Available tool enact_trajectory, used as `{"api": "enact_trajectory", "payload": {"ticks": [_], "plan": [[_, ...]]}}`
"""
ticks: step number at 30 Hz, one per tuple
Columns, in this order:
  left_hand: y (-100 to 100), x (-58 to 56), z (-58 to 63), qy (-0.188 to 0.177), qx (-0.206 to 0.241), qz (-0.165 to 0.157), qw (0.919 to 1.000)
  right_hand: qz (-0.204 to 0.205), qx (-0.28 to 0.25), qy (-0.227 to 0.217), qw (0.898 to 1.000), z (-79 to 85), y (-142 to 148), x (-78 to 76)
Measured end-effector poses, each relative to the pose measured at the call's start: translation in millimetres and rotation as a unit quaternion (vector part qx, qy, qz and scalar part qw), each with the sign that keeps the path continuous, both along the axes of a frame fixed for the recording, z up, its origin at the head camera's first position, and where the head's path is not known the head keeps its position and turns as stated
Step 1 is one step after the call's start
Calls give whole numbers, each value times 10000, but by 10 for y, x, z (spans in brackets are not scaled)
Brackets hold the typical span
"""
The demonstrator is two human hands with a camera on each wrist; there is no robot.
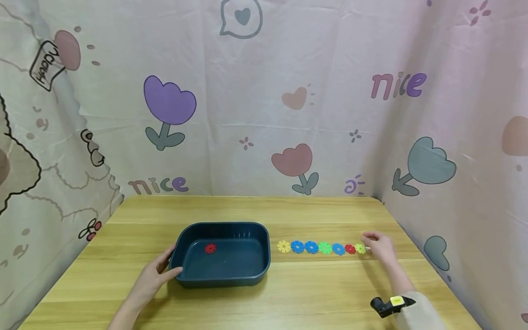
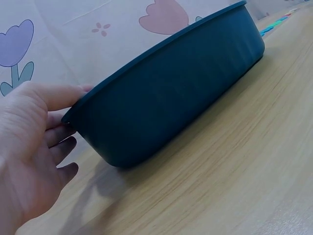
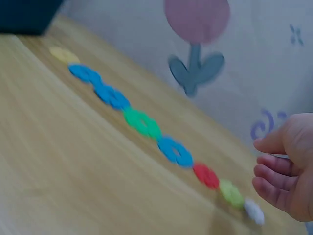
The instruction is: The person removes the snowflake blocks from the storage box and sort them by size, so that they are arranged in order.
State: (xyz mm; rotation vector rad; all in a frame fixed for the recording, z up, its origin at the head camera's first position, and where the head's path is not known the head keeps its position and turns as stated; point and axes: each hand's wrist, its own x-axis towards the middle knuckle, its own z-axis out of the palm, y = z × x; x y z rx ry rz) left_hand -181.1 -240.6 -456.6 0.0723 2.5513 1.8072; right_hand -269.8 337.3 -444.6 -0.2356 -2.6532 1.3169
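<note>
In the head view a dark teal plastic basin (image 1: 222,280) stands on the table, and a red snowflake disc (image 1: 210,248) lies inside it. My left hand (image 1: 150,279) grips its left rim, thumb over the edge and the other fingers outside. To the basin's right runs a row of flower-shaped snowflake discs: yellow (image 1: 283,246), several blue and green ones, red (image 1: 350,249), then yellow-green (image 1: 360,248). A white disc (image 3: 254,211) lies at the row's right end. Just above and beside it is my right hand (image 1: 380,247), fingers loosely bent, holding nothing visible.
The wood-grain table (image 1: 321,293) reaches back to a printed cloth (image 1: 247,105) with tulips and words. A black strap mount with a yellow label (image 1: 397,301) is on the right wrist, over a light sleeve (image 1: 420,314).
</note>
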Motion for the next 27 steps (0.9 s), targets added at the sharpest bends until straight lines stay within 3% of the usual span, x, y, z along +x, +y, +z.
{"api": "enact_trajectory", "payload": {"ticks": [13,21,27], "plan": [[4,5,3,55,-17,54,10000,1121,-706,53,9912,310,-925,-78],[21,9,-10,139,128,51,9998,1790,-1006,188,9785,423,-1606,-85],[25,11,-6,154,85,105,9998,2421,-1115,248,9635,449,-2067,-84]]}}
